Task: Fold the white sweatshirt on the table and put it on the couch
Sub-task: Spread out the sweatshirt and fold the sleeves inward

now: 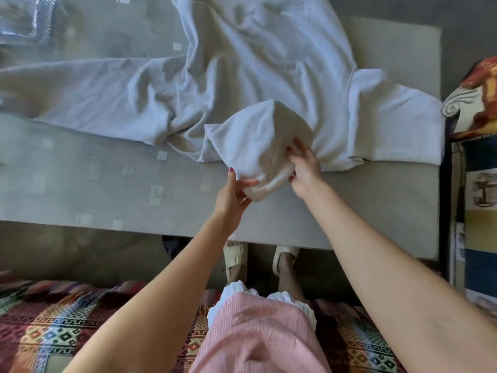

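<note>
Left hand (pixel 232 196), right hand (pixel 304 168) both pinching hood of rumpled white sweatshirt (pixel 242 76), spread on table (pixel 107 184).

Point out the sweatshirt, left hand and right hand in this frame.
sweatshirt (pixel 258 63): head view, on the wrinkled body panel spread on the table.
left hand (pixel 233 196): head view, middle of the hand, gripping the hood's near edge.
right hand (pixel 305 165): head view, back of the hand, gripping the hood's right side.

I see the white sweatshirt (pixel 242 76) spread rumpled and unfolded across the table (pixel 376 211), one sleeve stretched out along the table's far left, the other lying at its right edge. Its hood is bunched up toward the table's near edge.
</note>
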